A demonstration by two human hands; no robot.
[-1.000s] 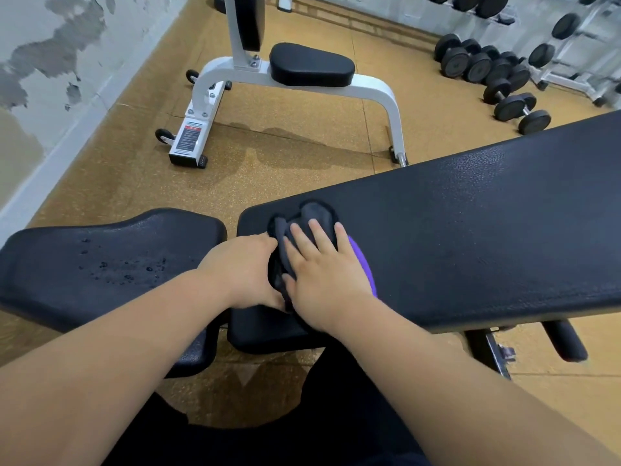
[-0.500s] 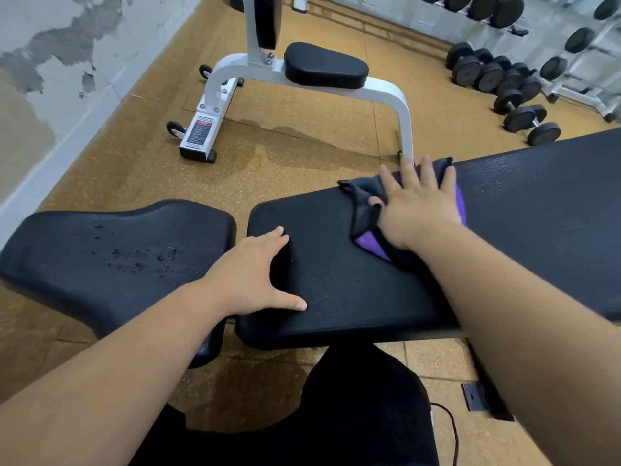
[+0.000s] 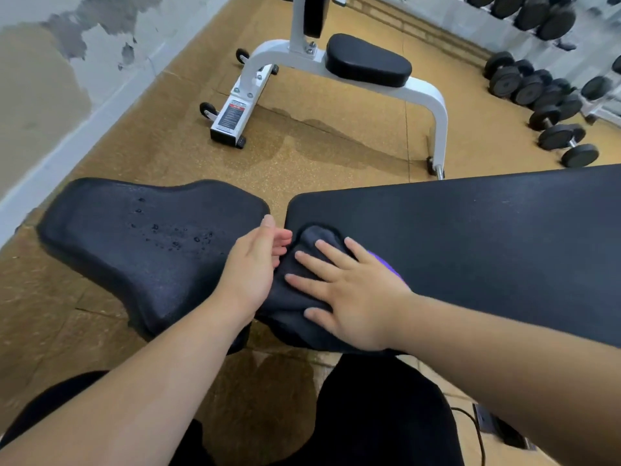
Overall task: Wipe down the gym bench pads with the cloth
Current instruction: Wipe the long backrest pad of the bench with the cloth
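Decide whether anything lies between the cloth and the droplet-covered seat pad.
Only the left hand, beside the cloth at the gap between the pads; the seat pad bears only droplets.

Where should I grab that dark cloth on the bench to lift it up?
Pinch the puffy, bunched-up end of the cloth, the end farthest from you, coming down from above. That lump stands up off the long pad, so fingers can close around it. The rest lies flat under the right hand, and the left hand crowds its left edge.
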